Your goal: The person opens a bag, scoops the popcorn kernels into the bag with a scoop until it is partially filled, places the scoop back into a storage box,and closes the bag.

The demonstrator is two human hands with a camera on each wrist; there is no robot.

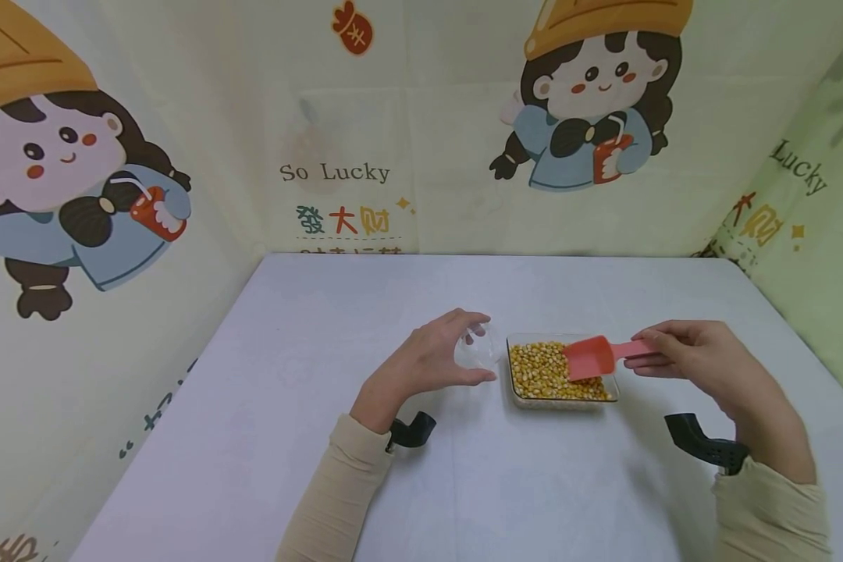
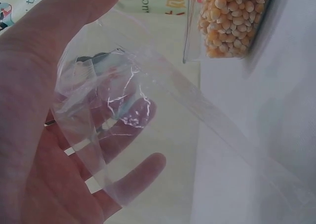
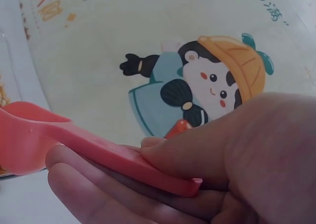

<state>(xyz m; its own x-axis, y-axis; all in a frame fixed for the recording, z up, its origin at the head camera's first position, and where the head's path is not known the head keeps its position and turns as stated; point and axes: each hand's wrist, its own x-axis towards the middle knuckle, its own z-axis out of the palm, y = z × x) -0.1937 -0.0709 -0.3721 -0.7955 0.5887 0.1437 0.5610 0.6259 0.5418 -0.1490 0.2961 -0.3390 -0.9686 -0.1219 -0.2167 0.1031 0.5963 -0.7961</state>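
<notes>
Fabric backdrop (image 1: 449, 156), reading "So Lucky", rises beyond the far edge of one smooth white table (image 1: 253, 437). One clear rectangular box (image 1: 562, 404) sits nearer the right edge than the left. The left hand (image 1: 425, 357), spread in a wide curve, holds one crinkled transparent bag (image 1: 476, 349); the right hand (image 1: 698, 355) pinches one smooth red scoop (image 1: 590, 358) over the box's glossy yellow corn kernels (image 1: 537, 371).
</notes>
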